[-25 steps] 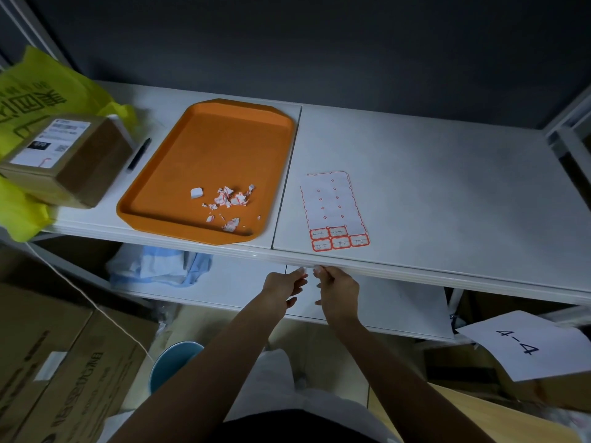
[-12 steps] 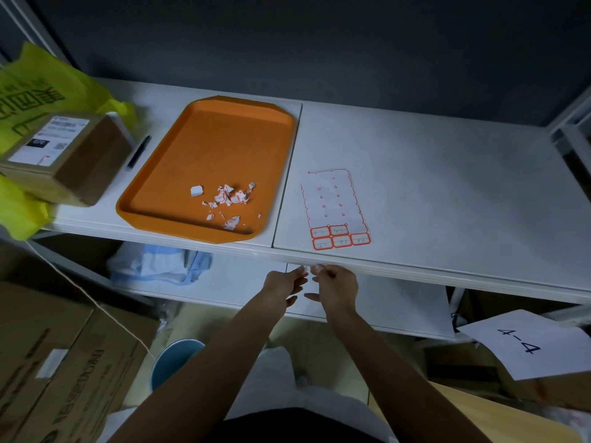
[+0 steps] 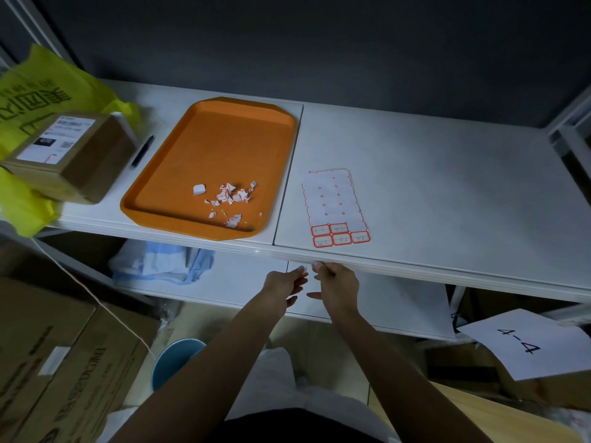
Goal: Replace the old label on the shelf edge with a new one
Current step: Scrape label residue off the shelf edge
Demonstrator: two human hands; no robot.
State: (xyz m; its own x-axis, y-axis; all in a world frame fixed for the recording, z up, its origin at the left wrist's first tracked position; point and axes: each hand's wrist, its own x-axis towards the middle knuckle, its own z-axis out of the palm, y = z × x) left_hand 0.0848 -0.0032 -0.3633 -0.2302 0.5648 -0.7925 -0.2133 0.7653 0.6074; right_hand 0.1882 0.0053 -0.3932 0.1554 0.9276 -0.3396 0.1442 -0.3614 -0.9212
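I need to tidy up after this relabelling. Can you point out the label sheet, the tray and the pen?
label sheet (image 3: 332,199): head view, bare middle of the backing.
tray (image 3: 224,145): head view, bare part of its floor.
pen (image 3: 142,152): head view, middle of its barrel.

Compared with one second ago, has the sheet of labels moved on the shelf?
No. The sheet of labels lies in the same place, just right of the orange tray and near the shelf front edge.

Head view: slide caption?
Left hand and right hand work at shelf edge below label sheet; orange tray holds scraps.
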